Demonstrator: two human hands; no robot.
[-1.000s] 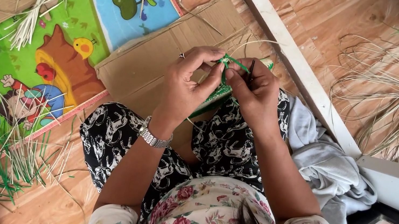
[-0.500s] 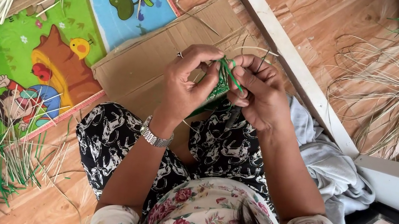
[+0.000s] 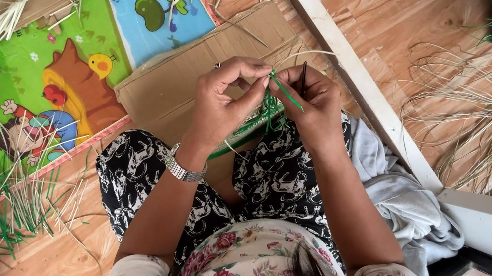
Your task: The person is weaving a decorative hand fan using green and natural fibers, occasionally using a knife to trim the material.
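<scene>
While the left hand (image 3: 222,103) pinches a green strand (image 3: 284,91), the right hand (image 3: 312,106) has its grip on a dark needle (image 3: 302,77).

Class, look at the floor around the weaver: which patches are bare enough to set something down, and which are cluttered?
Free: the cardboard sheet beyond the left hand, and the wood floor between the white frame and the loose straw coil. Crowded: the play mat edges, strewn with straw and green strips.
</scene>
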